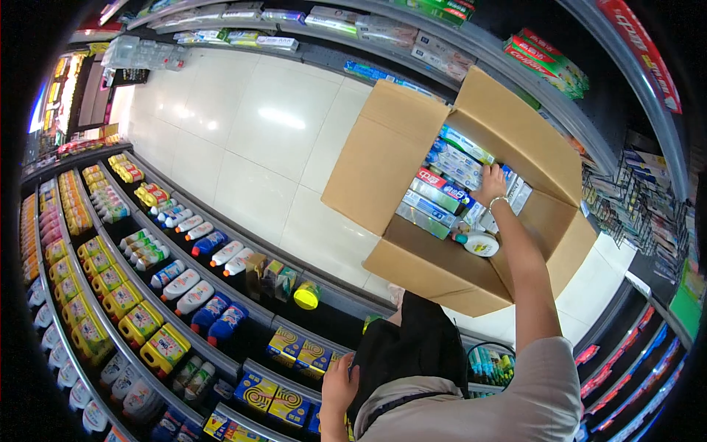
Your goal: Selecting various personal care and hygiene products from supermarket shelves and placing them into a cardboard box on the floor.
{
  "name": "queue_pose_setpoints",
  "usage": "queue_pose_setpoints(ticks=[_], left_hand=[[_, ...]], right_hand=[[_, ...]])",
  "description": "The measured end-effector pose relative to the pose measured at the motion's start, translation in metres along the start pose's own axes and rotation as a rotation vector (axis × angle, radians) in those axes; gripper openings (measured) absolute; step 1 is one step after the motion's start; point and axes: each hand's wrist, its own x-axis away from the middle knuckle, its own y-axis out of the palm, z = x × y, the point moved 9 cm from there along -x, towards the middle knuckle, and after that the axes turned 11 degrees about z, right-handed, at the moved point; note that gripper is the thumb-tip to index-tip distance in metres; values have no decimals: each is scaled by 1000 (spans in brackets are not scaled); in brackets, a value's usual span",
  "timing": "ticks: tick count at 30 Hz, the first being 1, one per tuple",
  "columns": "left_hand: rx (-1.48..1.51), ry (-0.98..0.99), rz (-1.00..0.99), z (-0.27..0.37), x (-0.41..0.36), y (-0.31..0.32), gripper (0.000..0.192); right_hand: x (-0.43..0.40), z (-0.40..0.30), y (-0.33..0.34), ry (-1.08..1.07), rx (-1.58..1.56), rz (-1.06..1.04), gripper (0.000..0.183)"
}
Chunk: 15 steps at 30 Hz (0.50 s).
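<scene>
A large cardboard box (pixel 389 152) with its flaps spread stands before me, holding toothpaste cartons (pixel 426 207) and a white bottle with a green cap (pixel 479 243). My right hand (pixel 490 185), with a bracelet at the wrist, reaches inside and rests on the cartons at the box's far side; its fingertips are bent down between them, and whether they grip one is unclear. My left hand (pixel 339 387) hangs low beside my body, near yellow and blue boxes (pixel 287 407) on the shelf, its fingers loosely curled with no object visible in it.
Shelves of bottles and yellow jugs (pixel 164 348) run along the left. Toothpaste boxes (pixel 547 63) line the shelves beyond the box. Pale floor tiles (pixel 248 143) lie between the shelf rows. Wrapped clear bottles (pixel 144 53) stand at the aisle's far end. Hanging packs are at the right.
</scene>
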Motion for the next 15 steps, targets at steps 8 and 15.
queue_pose_setpoints(ticks=[8,15], left_hand=[[2,142,14,45,-21,-28,29],[138,284,16,67,-36,-56,28]], right_hand=[[47,10,-66,12,-338,-130,75],[147,-34,-147,9,-1391,-239,54]])
